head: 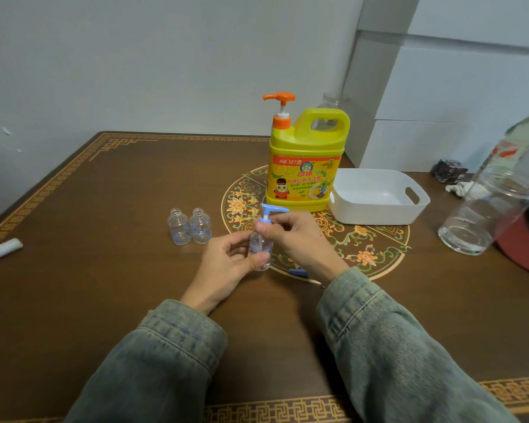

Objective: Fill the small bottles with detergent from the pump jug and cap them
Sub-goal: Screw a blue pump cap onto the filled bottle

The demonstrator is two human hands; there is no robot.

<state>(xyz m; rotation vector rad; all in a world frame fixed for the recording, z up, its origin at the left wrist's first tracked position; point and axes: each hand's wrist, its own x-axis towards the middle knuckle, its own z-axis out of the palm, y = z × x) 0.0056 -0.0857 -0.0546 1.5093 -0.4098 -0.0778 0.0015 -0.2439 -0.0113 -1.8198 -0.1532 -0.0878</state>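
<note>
The person is working just in front of the yellow pump jug [306, 160], which is standing upright toward the back of the brown table [104, 270] with its orange pump head raised and pointing left. The left hand [226, 264] is wrapping its fingers round the lower body of a small clear bottle [260, 248], holding it upright near the jug's base, while the right hand [293, 236] is pinching the collar of a blue pump cap [271, 213] seated on that bottle's neck; whether it is being screwed on or off cannot be told. The bottle is looking clear, with no obvious detergent inside, though its contents are hard to judge. To the left of the jug and a little nearer the person, two more small bottles [190, 226] are standing side by side, touching or nearly so, open-necked, uncapped and seemingly empty. Another blue piece [298, 272] is peeking out beneath the right wrist. A white basket [379, 195] is sitting just right of the jug. By this showing, most of the filling and capping is remaining to be done.
</note>
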